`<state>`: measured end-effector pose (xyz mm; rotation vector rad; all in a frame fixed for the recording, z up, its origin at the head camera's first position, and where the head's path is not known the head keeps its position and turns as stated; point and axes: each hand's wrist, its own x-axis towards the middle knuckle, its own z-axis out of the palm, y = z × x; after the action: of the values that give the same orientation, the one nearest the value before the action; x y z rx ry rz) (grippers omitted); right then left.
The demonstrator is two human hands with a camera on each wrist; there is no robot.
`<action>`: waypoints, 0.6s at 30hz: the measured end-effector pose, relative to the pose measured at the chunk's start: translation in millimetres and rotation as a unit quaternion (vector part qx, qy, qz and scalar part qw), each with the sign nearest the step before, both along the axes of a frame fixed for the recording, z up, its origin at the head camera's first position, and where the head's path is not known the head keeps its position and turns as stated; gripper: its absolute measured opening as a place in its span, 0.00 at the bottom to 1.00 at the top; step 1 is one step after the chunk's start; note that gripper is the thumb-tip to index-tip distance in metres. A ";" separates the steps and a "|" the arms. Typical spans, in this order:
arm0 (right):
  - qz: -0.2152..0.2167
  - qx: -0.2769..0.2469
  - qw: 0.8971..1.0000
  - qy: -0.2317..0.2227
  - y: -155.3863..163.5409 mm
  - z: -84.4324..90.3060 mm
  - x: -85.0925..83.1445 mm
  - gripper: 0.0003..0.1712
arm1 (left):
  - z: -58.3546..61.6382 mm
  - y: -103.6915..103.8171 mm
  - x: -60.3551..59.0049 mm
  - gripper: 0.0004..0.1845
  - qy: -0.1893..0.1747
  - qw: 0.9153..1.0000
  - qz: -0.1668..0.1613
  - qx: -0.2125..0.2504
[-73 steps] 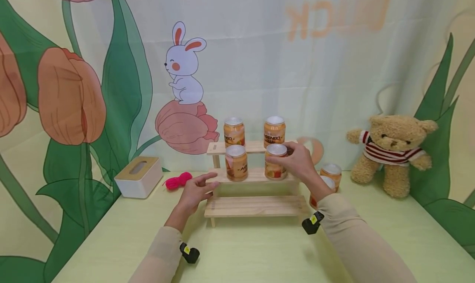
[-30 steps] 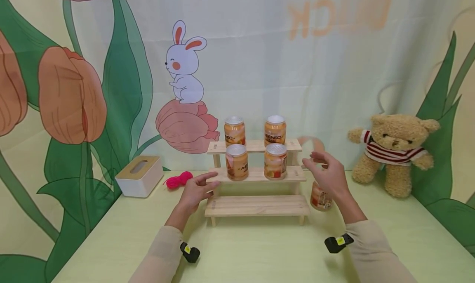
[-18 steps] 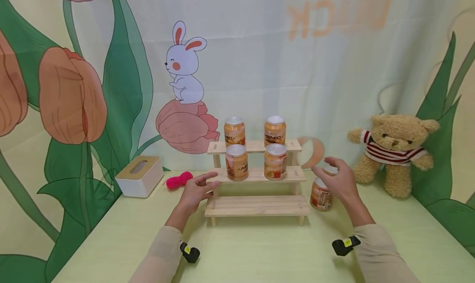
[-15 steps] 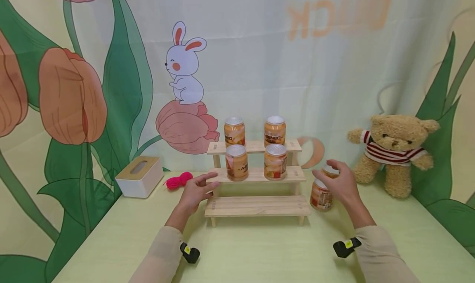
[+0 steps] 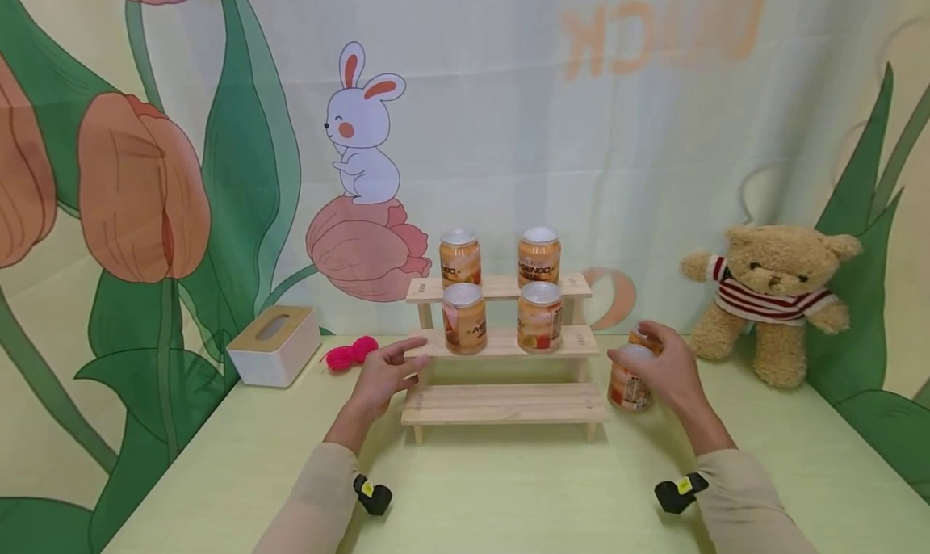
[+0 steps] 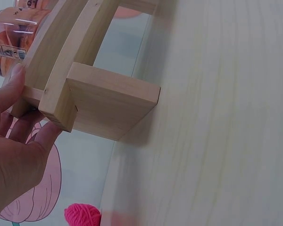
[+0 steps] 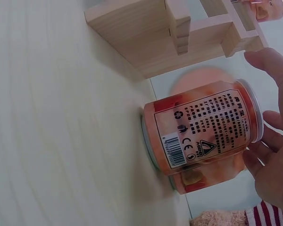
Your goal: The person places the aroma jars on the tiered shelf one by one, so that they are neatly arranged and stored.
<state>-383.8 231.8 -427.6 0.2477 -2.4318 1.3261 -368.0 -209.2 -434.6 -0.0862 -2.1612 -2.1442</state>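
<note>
A three-step wooden rack [image 5: 501, 405] stands on the table. My left hand [image 5: 378, 380] grips the left end of its middle shelf, thumb above and fingers underneath in the left wrist view. Two orange-labelled cans with silvery lids stand on the top shelf, such as the top-right can [image 5: 539, 257]. Two more are on the middle shelf, including the middle-left can [image 5: 464, 320]. Right of the rack, my right hand [image 5: 672, 372] curves around the top of a front can [image 7: 203, 127]. Its thumb is apart from the can; finger contact is unclear. A rear can [image 7: 212, 174] stands partly hidden behind.
A white tissue box [image 5: 272, 352] with a wooden lid and a bundle of pink yarn [image 5: 350, 354] lie to the left. At the back right sits a teddy bear [image 5: 766, 304] in a striped shirt. A printed curtain [image 5: 617, 150] hangs behind the table [image 5: 508, 497].
My right hand has let go of the can on the middle shelf's right side and moved right and down to the front can beside the rack. My left hand stays put.
</note>
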 end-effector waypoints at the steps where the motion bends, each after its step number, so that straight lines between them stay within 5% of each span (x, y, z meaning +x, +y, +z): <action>1: -0.002 0.004 1.000 0.004 -0.1 -1.0 -0.4 0.49 | 0.1 0.1 -0.1 0.22 0.000 1.000 0.000 0.000; 18: 0.003 0.012 0.999 -0.046 6.4 -14.8 -1.6 0.47 | 4.4 0.3 3.0 0.23 -0.004 1.000 -0.003 -0.004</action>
<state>-385.5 238.2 -442.4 0.2036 -2.5263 1.3397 -365.0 -208.9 -430.2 -0.0851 -2.1772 -2.1418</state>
